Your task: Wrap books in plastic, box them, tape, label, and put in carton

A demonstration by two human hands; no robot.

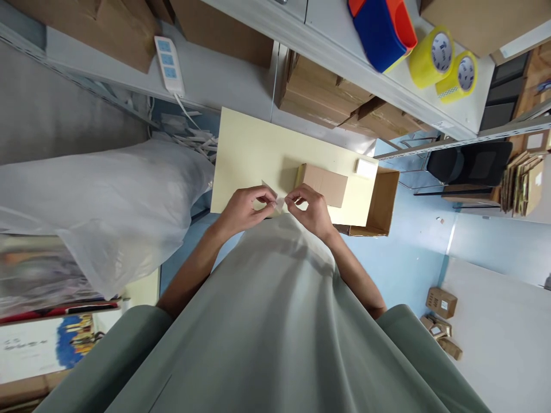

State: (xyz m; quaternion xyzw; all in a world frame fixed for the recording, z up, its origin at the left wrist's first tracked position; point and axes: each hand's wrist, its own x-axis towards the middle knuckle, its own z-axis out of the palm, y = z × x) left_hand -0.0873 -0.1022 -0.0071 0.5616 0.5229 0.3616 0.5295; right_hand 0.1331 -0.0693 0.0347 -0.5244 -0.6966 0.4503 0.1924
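Observation:
Both hands meet at the near edge of the pale yellow tabletop, in front of my body. My left hand pinches a small whitish, partly see-through piece between thumb and fingertips. Its opposite side is pinched by my right hand; whether it is film, tape or paper I cannot tell. Behind my left fingertips a thin greyish corner sticks up, its rest hidden. Just beyond my right hand a closed brown cardboard box lies on the tabletop. A small stack of white cards or labels sits toward the right end.
A shelf overhead carries yellow tape rolls and a blue and orange holder. Cartons stand behind the table, near a power strip. A large plastic bag bulges at left. An open carton stands at the right end.

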